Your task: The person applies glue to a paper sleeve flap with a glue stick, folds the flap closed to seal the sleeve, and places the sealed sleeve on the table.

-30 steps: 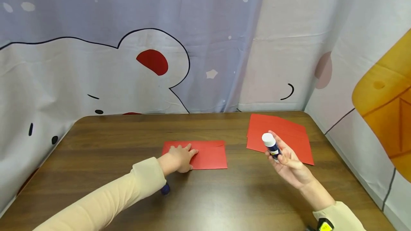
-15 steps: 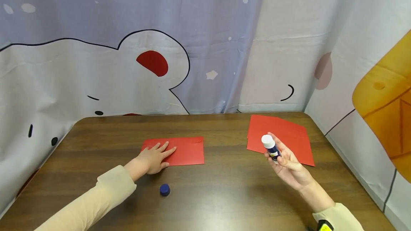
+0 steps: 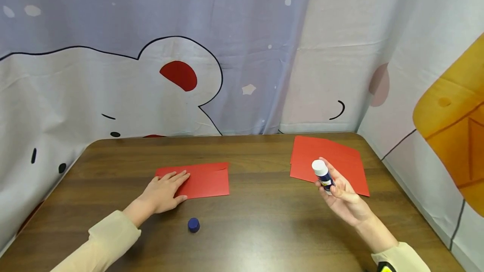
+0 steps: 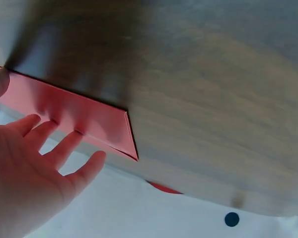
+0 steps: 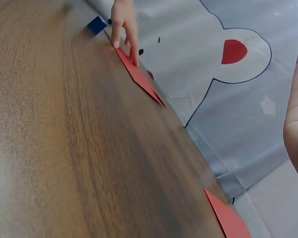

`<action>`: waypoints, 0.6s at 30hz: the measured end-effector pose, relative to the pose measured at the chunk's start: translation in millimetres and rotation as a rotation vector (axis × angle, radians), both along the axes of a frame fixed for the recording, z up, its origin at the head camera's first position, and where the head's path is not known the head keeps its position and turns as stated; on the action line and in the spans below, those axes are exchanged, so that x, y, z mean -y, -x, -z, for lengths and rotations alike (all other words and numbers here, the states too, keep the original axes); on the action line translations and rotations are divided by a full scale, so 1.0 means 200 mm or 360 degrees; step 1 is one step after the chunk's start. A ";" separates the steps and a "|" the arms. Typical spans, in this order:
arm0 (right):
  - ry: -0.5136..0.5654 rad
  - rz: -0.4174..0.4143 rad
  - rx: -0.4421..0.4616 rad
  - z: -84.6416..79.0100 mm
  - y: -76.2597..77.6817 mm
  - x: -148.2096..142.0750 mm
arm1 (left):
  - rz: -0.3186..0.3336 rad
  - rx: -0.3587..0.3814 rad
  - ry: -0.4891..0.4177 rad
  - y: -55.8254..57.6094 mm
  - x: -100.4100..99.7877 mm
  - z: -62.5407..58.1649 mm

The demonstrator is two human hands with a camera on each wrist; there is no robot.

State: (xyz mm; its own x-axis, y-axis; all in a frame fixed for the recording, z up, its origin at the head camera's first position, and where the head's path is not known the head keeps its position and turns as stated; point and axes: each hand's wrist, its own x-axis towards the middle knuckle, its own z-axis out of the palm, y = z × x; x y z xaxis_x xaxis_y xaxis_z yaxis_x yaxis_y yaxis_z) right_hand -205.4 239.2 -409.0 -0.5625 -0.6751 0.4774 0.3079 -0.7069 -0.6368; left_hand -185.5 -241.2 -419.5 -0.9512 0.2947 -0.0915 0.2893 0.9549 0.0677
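Note:
My left hand [image 3: 162, 193] rests on the left end of a red envelope [image 3: 208, 181], fingers spread and fairly straight. The envelope lies flat on the wooden table, its flap edge along the far side. In the left wrist view, the fingertips touch the envelope [image 4: 89, 116]. My right hand [image 3: 348, 202] holds a small glue stick [image 3: 324, 176] with a white end and dark blue label, raised and tilted above the table. Just in front of the left hand stands a dark blue cap [image 3: 193, 225]. The right wrist view shows only part of the right hand, without the glue stick.
More red envelopes [image 3: 329, 156] lie overlapping at the back right of the wooden table [image 3: 249, 230], behind the right hand. A printed curtain [image 3: 242, 53] hangs along the table's back edge and sides.
My left hand has slid the red envelope to the left across the table, uncovering the blue cap. The right hand with the glue stick has stayed nearly still.

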 end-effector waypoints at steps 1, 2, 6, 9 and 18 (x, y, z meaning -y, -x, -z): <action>0.0000 0.0002 0.0000 0.00 0.00 0.00 | -0.0005 -0.0003 -0.0002 -0.01 0.01 0.00; 0.0001 0.0003 0.0001 0.00 0.00 0.00 | -0.0013 -0.0005 -0.0006 -0.02 0.02 0.00; 0.0001 0.0018 -0.0002 0.00 -0.01 -0.02 | -0.0043 -0.0013 -0.0016 -0.05 0.05 -0.02; 0.0014 0.0015 0.0004 -0.01 -0.01 -0.02 | -0.0084 0.0009 -0.0015 -0.07 0.07 -0.03; 0.0046 0.0006 0.0021 0.00 -0.01 -0.04 | -0.0170 0.0079 -0.0025 -0.09 0.17 -0.06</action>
State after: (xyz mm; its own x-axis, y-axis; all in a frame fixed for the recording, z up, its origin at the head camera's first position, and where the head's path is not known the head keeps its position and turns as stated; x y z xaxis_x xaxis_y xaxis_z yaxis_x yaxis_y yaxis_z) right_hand -202.8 247.0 -408.1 -0.5712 -0.6591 0.4892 0.3135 -0.7260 -0.6121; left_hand -168.4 -274.3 -406.8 -0.9717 0.1938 -0.1353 0.1820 0.9787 0.0946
